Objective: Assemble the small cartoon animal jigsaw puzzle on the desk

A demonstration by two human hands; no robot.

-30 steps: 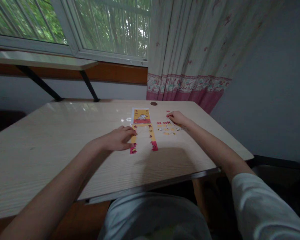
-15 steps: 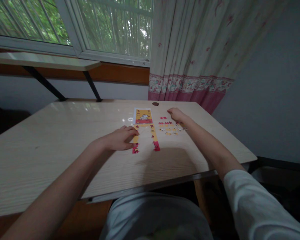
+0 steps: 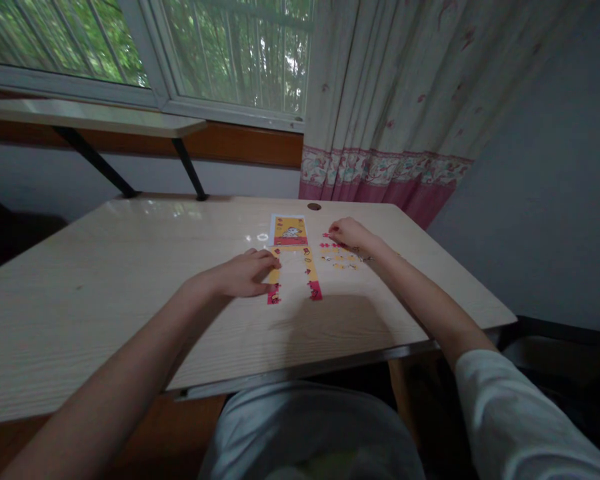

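Observation:
A partly assembled jigsaw puzzle (image 3: 315, 291) lies on the desk, with a yellow and pink column down each side and bare wood between. Across its left column rests my left hand (image 3: 247, 273), thumb and fingers apart, covering some of the pieces. Above the puzzle is a picture card (image 3: 291, 231) with a white animal on yellow and pink. My right hand (image 3: 353, 235) has its fingertips closed at a pink puzzle piece (image 3: 325, 235), partly hidden under them. Just below that hand lie rows of loose pieces, pink ones (image 3: 331, 245) above yellow and white ones (image 3: 347, 266).
The wooden desk (image 3: 130, 293) spreads wide to the left, with a raised shelf (image 3: 130, 120) on black struts at the back. A round cable hole (image 3: 315, 207) sits near the far edge. Behind are a window and a curtain (image 3: 380, 133).
My right hand has moved a little left and nearer, from bare desk onto the pink piece. My left hand stays on the puzzle's left column. The view has shifted slightly.

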